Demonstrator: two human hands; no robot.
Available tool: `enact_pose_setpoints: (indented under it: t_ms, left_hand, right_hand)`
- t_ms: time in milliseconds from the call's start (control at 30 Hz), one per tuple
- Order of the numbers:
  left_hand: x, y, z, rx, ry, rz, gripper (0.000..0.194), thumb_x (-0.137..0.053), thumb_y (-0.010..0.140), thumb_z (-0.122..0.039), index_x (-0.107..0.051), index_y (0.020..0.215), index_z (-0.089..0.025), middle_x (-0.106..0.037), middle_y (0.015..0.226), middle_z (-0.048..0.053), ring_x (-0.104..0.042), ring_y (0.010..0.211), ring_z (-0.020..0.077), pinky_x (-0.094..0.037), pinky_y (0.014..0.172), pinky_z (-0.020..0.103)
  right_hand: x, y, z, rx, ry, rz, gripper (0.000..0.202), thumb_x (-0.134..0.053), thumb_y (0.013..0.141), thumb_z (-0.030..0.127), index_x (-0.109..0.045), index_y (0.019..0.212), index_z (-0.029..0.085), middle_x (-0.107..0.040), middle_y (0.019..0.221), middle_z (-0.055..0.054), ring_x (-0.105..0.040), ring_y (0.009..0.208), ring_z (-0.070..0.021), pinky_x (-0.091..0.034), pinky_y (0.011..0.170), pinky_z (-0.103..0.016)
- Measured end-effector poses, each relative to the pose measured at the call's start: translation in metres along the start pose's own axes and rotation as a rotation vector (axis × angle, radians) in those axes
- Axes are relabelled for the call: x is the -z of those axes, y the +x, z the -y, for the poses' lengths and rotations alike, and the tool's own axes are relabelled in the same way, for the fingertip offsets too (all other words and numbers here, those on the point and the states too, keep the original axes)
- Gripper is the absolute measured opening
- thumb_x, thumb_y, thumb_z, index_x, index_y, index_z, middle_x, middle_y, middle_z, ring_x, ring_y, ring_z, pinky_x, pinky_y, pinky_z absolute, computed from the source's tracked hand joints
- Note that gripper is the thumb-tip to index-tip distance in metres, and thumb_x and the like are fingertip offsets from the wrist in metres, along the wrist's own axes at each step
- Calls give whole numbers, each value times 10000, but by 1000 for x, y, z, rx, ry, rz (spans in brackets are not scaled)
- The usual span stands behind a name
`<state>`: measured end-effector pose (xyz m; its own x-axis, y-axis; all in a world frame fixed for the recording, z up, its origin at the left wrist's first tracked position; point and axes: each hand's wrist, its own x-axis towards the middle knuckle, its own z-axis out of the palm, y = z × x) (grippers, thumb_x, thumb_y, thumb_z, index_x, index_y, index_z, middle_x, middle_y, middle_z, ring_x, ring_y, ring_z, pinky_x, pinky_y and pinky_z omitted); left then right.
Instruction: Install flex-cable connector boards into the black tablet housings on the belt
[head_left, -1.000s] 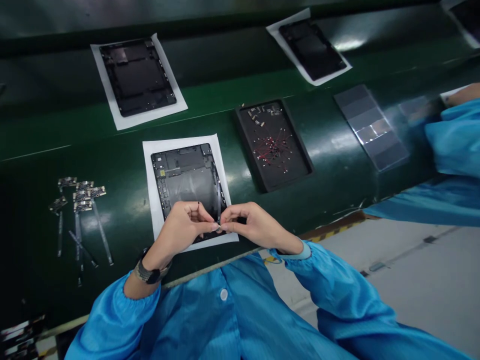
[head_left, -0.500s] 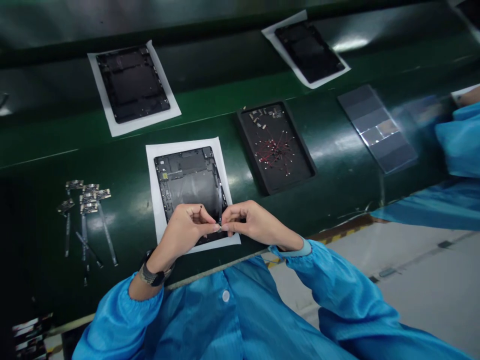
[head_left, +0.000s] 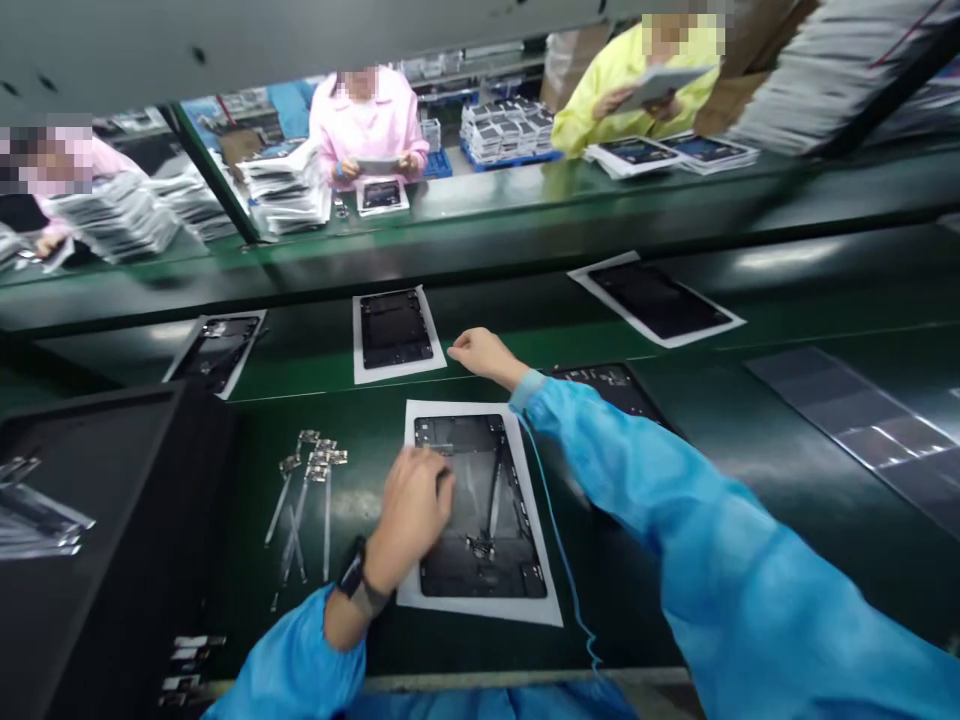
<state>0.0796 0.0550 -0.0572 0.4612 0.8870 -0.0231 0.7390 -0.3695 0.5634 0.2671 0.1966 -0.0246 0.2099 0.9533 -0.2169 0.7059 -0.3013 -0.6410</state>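
A black tablet housing (head_left: 480, 500) lies on a white sheet (head_left: 551, 600), with a small board and flat cable (head_left: 481, 546) on its lower part. My left hand (head_left: 416, 505) is over the housing's left edge, fingers curled; what they hold, if anything, is hidden. Reaching forward, my right hand (head_left: 484, 355) is beside another housing (head_left: 396, 328) on white paper, its fingers pinched together on something too small to make out. A blue cord (head_left: 559, 540) runs down from my right wrist. Left of the near housing are several boards with ribbon cables (head_left: 319, 460).
A black bin (head_left: 97, 480) stands at the left. My right sleeve partly covers a dark tray (head_left: 607, 380). More housings (head_left: 664, 300) lie on the far strip, and clear-windowed film (head_left: 870, 430) is at the right. People (head_left: 367, 125) work beyond a raised ledge.
The view has tilted up, showing people across the bench. My hands have parted: the right has reached forward, the left has moved to the housing's left side. The small board now lies uncovered.
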Motion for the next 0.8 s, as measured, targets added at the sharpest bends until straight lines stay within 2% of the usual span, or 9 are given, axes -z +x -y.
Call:
enact_pose_setpoints:
  t_ms: [67,133,200,267,367,467,600,800]
  left_hand:
    - [10,34,12,15,92,-13,203,-555,895,-153,-672,1061,-168,-671,1135,121,-534,1131,277,-416,994,401]
    - [18,66,24,43,135,-10,300,-573,887,-150,-631,1181,-139,-629,1230,153,-507,1181,294,-394,1016,414]
    - [23,90,34,58,141,6,358,-634,853,-163,-621,1209,-123,-632,1218,167,-524,1163,300,-397,1005,411]
    - [26,105,42,56,132,50,341,-707,799,-183,-663,1134,-139,-676,1118,143,-566,1094,292,-425,960,386]
    - [28,112,48,28,105,116,209,-755,732,-160,-719,937,-161,-714,981,107,-596,1033,279,-453,889,340]
    - [28,112,51,6,78,140,92,-698,751,-110,-718,830,-154,-728,944,105,-616,1010,263,-462,854,316]
    - [26,110,52,11,51,145,117,-608,835,-130,-703,901,-150,-740,947,108,-662,946,248,-479,812,313]
    - [25,107,49,38,79,139,140,-570,835,-117,-697,888,-142,-733,992,181,-679,1006,319,-483,831,350]
  right_hand:
    - [-19,32,13,-84,-23,-34,226,-688,875,257,-712,1010,78,-709,1128,-191,-644,1116,-290,-481,914,-327]
    - [-35,52,21,-157,-28,-37,281,-682,894,306,-688,1051,74,-694,1144,-182,-646,1102,-277,-503,921,-372]
    - [-46,65,24,-209,-22,-19,314,-654,923,345,-657,1118,99,-673,1168,-138,-652,1065,-241,-529,913,-409]
    - [-55,72,27,-244,-11,1,338,-636,939,359,-626,1182,125,-644,1204,-111,-645,1054,-224,-545,903,-430]
    - [-63,77,33,-291,10,13,363,-638,939,343,-603,1227,125,-616,1241,-124,-634,1068,-233,-549,900,-430]
    - [-67,79,42,-336,38,6,372,-637,940,337,-595,1242,124,-606,1256,-131,-630,1075,-236,-548,904,-429]
    - [-71,75,53,-356,71,-6,374,-634,941,341,-594,1244,125,-605,1257,-133,-630,1074,-236,-547,904,-427]
    - [-78,64,69,-303,114,-29,373,-632,943,342,-595,1244,124,-602,1262,-138,-628,1078,-236,-545,910,-427]
